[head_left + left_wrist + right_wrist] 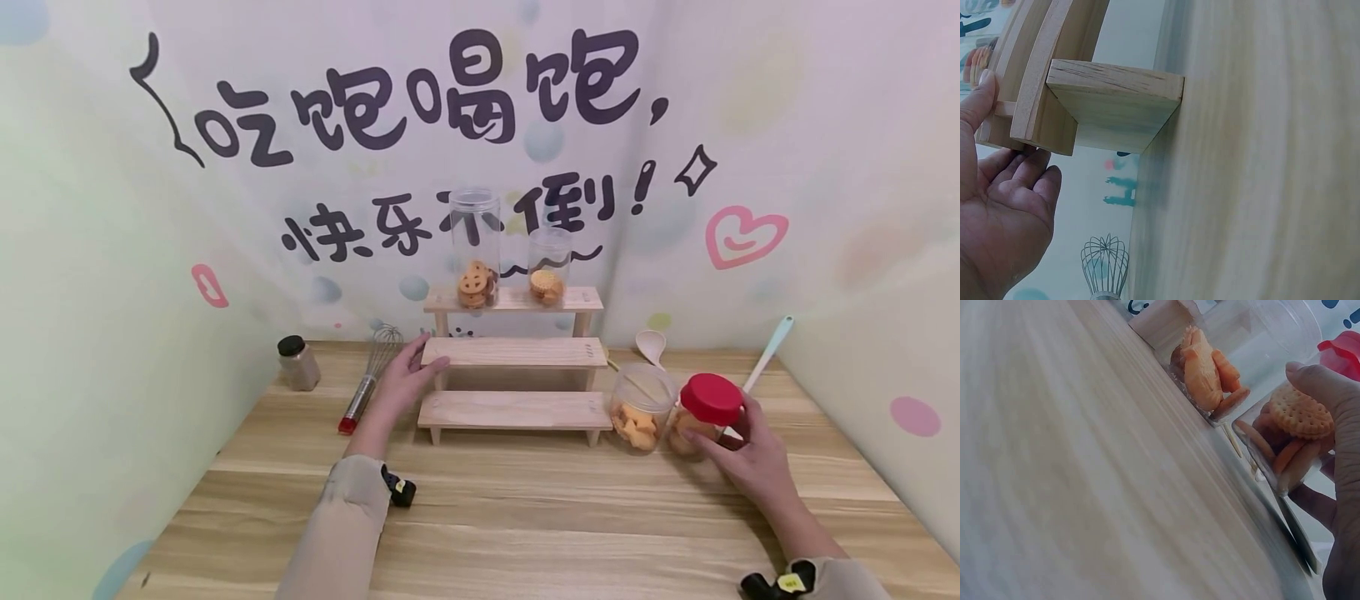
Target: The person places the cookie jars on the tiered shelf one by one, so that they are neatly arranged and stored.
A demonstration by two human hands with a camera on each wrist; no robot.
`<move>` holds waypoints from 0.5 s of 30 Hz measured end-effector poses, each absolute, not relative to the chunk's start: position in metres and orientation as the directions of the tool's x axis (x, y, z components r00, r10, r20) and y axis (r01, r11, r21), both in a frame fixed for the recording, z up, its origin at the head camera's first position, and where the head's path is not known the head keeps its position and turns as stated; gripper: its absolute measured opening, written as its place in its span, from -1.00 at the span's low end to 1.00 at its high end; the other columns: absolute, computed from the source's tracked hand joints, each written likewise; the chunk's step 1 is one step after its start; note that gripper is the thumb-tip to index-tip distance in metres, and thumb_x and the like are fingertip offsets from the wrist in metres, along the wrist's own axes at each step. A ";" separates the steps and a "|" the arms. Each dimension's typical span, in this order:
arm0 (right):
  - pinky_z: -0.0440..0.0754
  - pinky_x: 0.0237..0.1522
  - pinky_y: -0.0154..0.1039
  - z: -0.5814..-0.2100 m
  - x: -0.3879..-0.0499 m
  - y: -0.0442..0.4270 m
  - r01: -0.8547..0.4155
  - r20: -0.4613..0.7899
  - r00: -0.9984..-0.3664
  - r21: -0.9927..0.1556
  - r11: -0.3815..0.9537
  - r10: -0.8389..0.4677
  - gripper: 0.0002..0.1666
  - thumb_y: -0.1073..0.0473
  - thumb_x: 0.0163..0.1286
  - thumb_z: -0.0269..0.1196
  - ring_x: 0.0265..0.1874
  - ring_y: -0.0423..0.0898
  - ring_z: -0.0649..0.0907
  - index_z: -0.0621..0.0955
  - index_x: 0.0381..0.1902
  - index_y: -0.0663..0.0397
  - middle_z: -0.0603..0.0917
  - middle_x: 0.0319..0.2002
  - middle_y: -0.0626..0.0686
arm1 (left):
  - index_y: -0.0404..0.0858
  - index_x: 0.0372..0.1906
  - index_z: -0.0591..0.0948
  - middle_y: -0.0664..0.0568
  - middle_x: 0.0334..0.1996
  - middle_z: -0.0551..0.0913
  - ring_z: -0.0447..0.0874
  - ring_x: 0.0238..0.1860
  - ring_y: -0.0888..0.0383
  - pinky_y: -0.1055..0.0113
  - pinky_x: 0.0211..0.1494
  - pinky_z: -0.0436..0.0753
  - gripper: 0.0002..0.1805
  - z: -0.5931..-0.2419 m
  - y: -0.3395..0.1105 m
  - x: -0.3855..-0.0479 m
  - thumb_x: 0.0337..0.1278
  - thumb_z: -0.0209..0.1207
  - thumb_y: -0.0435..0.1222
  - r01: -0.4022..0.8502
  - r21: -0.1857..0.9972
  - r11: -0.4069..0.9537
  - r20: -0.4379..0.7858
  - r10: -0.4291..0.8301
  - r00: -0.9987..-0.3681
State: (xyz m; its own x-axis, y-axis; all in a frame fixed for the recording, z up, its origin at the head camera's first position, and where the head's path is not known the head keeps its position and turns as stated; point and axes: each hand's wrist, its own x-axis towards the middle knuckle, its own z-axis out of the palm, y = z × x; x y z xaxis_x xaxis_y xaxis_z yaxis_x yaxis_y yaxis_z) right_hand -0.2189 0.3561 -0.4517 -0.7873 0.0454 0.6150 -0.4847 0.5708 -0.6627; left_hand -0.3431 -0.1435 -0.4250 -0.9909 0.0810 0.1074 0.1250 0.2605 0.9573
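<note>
A three-step wooden display stand [517,408] stands at the middle of the table. My left hand [408,375] holds the left end of its middle step, with the thumb on top and the fingers underneath in the left wrist view. At the right, my right hand [757,458] grips a clear cookie jar [1275,434] with a red lid [711,398], thumb and fingers on opposite sides. Round cookies lie inside it. Whether its base touches the table I cannot tell. Just left of it stands a lidless clear jar [643,408] of orange-brown cookies, beside the stand's lowest step.
On the top step stand a tall clear jar [476,250] and a shorter one [549,267], both with cookies. A whisk [371,375] and a black-capped jar [298,365] are at the left. A pale spoon [652,346] and a blue-handled utensil [770,354] lie behind the right-hand jars.
</note>
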 end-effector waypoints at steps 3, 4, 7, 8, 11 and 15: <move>0.66 -0.24 -0.57 -0.450 -0.218 0.355 -0.475 0.611 -0.789 -0.667 0.574 0.058 0.06 0.56 -0.07 0.53 -0.15 -0.54 0.61 0.33 0.40 0.29 0.53 0.03 -0.47 | 0.00 0.59 0.18 -0.03 0.57 0.13 0.23 0.50 -0.04 0.15 0.46 0.38 -0.02 -0.425 -0.144 -0.343 0.14 0.34 0.16 0.126 0.956 0.263 0.108 0.081 -0.991; 0.66 -0.24 -0.57 -0.450 -0.217 0.355 -0.470 0.608 -0.791 -0.670 0.575 0.062 0.06 0.56 -0.07 0.54 -0.15 -0.54 0.61 0.33 0.40 0.28 0.53 0.03 -0.48 | 0.00 0.59 0.18 -0.04 0.57 0.13 0.23 0.50 -0.04 0.15 0.46 0.38 -0.02 -0.425 -0.144 -0.343 0.14 0.34 0.17 0.127 0.956 0.263 0.108 0.083 -0.991; 0.66 -0.24 -0.58 -0.449 -0.216 0.355 -0.451 0.598 -0.797 -0.681 0.576 0.083 0.07 0.54 -0.05 0.54 -0.17 -0.49 0.61 0.32 0.43 0.23 0.53 0.01 -0.51 | 0.00 0.58 0.18 -0.04 0.57 0.14 0.24 0.49 -0.04 0.15 0.46 0.39 -0.01 -0.425 -0.144 -0.343 0.12 0.34 0.18 0.127 0.957 0.262 0.109 0.083 -0.991; 0.66 -0.24 -0.57 -0.449 -0.216 0.355 -0.445 0.596 -0.798 -0.687 0.575 0.094 0.08 0.53 -0.05 0.54 -0.18 -0.48 0.62 0.31 0.44 0.21 0.54 0.00 -0.51 | 0.01 0.58 0.19 -0.04 0.57 0.14 0.24 0.49 -0.04 0.15 0.46 0.39 -0.01 -0.425 -0.144 -0.343 0.12 0.34 0.18 0.128 0.956 0.263 0.110 0.082 -0.991; 0.66 -0.23 -0.57 -0.454 -0.220 0.361 -0.430 0.589 -0.799 -0.699 0.571 0.118 0.11 0.52 -0.04 0.54 -0.17 -0.46 0.62 0.29 0.46 0.15 0.54 0.00 -0.50 | 0.01 0.58 0.19 -0.04 0.57 0.14 0.24 0.49 -0.05 0.13 0.46 0.39 -0.02 -0.426 -0.143 -0.342 0.12 0.34 0.18 0.132 0.956 0.262 0.115 0.079 -0.990; 0.66 -0.24 -0.57 -0.456 -0.232 0.369 -0.445 0.604 -0.785 -0.703 0.555 0.135 0.16 0.55 -0.04 0.53 -0.12 -0.46 0.62 0.27 0.49 0.10 0.54 0.08 -0.42 | 0.01 0.59 0.18 -0.05 0.57 0.12 0.23 0.50 -0.06 0.13 0.46 0.38 -0.01 -0.426 -0.144 -0.343 0.13 0.33 0.19 0.136 0.955 0.263 0.119 0.081 -0.990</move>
